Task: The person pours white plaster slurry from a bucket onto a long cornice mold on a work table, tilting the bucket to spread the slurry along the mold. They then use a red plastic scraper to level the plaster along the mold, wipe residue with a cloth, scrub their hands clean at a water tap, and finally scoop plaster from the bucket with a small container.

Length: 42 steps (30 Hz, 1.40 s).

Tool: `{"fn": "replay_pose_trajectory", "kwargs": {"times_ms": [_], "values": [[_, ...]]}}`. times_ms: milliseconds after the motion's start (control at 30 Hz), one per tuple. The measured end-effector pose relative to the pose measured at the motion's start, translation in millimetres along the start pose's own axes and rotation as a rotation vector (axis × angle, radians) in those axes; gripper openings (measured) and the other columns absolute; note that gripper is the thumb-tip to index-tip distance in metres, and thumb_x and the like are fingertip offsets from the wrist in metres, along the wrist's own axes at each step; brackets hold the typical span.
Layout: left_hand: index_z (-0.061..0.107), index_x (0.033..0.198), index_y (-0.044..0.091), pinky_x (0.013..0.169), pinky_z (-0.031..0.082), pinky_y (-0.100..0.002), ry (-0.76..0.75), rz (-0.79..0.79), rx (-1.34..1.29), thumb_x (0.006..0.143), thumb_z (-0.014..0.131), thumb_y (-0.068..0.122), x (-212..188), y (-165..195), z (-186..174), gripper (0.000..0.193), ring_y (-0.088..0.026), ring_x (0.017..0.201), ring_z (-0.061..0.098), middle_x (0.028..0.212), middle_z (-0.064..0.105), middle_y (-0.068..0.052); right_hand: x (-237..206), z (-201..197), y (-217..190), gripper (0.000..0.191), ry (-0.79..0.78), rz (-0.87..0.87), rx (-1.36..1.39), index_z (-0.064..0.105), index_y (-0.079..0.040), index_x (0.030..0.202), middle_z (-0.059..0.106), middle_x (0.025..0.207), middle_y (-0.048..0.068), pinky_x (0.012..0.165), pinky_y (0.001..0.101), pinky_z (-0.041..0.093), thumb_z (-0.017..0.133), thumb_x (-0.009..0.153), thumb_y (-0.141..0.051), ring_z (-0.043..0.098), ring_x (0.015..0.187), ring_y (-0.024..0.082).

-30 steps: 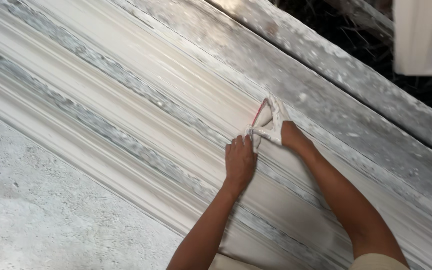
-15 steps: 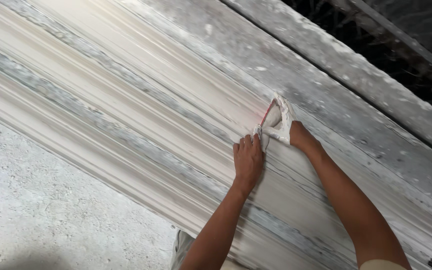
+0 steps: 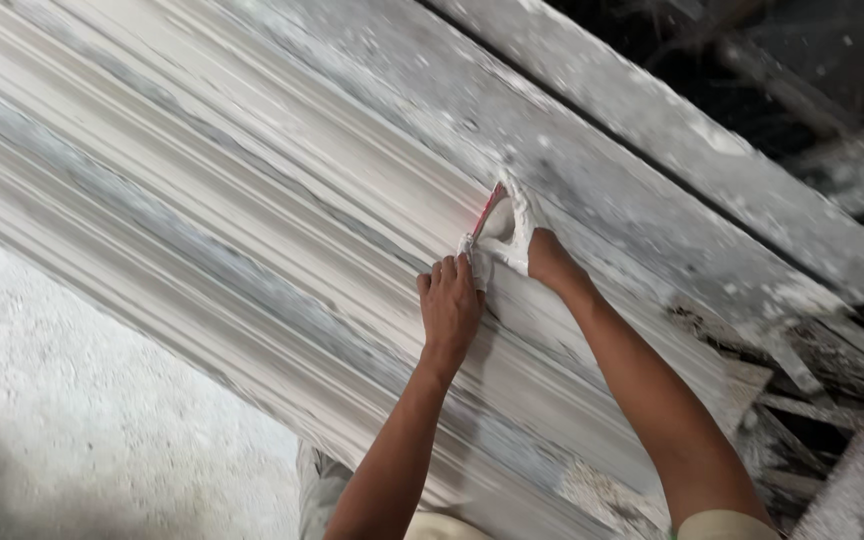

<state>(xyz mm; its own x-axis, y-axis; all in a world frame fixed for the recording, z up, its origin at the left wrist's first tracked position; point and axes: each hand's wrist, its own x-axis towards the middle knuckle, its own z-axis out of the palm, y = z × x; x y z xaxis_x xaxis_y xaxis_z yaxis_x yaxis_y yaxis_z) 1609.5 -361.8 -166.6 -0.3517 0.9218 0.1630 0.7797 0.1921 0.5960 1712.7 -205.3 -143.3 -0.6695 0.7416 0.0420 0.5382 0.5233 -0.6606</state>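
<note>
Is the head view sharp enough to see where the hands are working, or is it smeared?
Head view: the moulding is streaked with motion blur along its length, worst toward the upper left; the left hand and the plaster-coated right hand with its red-edged scraper stay fairly sharp; lighting is soft and even, the upper right background falls into dark shadow.

A rough, pale grey concrete floor [image 3: 72, 420] fills the lower left corner. At the upper right, a plaster-spattered plank [image 3: 672, 130] borders dark shadow, with dusty broken rubble [image 3: 802, 380] below it.
</note>
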Motion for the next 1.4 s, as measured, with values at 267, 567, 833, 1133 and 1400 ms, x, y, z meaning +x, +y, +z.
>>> {"fn": "replay_pose_trajectory", "kwargs": {"times_ms": [267,567,833,1133,1400], "values": [[0.055,0.129,-0.001,0.094,0.04,-0.053,-0.051,0.084,0.056,0.078,0.077,0.013,-78.4,91.9,64.2,0.057,-0.03,0.107,0.058,0.112,0.061,-0.013,-130.5,-60.0,65.3,0.116,-0.025,0.126,0.094,0.021,-0.01,0.164,0.04,0.16,0.023,0.12,0.0427,0.037,0.09,0.074,-0.029,0.041,0.148,0.038],[0.054,0.129,0.001,0.096,0.039,-0.057,-0.246,0.138,-0.006,0.079,0.076,0.013,-132.5,159.5,106.2,0.056,-0.03,0.109,0.059,0.111,0.062,-0.012,-232.4,-100.1,118.5,0.11,0.069,0.032,0.008,0.021,-0.001,0.161,0.037,0.161,0.026,0.12,0.045,0.035,0.089,0.077,-0.02,0.038,0.149,0.041],[0.057,0.125,0.003,0.095,0.041,-0.058,-0.34,0.248,-0.046,0.081,0.074,0.011,-160.3,193.6,126.4,0.048,-0.032,0.109,0.062,0.108,0.065,-0.013,-302.1,-83.0,144.1,0.069,0.279,0.279,0.026,0.021,0.001,0.164,0.03,0.162,0.027,0.124,0.0499,0.038,0.049,0.107,-0.026,0.038,0.149,0.041],[0.063,0.122,0.001,0.094,0.044,-0.057,-0.305,0.422,-0.057,0.088,0.067,0.011,-186.3,215.7,140.9,0.036,-0.033,0.104,0.063,0.104,0.065,-0.015,-344.3,-8.7,143.2,0.054,0.874,-0.189,-0.243,0.026,-0.014,0.155,0.029,0.156,0.019,0.121,0.0561,0.039,0.039,0.111,-0.042,0.038,0.145,0.039],[0.066,0.113,0.003,0.091,0.051,-0.047,-0.401,0.497,0.049,0.087,0.067,0.011,-208.6,267.2,168.7,0.027,-0.033,0.102,0.068,0.1,0.069,-0.017,-415.7,12.9,133.0,0.04,0.727,0.141,0.148,0.039,-0.012,0.141,0.043,0.142,0.016,0.105,0.0475,0.045,0.041,0.111,-0.038,0.048,0.129,0.032]]}}
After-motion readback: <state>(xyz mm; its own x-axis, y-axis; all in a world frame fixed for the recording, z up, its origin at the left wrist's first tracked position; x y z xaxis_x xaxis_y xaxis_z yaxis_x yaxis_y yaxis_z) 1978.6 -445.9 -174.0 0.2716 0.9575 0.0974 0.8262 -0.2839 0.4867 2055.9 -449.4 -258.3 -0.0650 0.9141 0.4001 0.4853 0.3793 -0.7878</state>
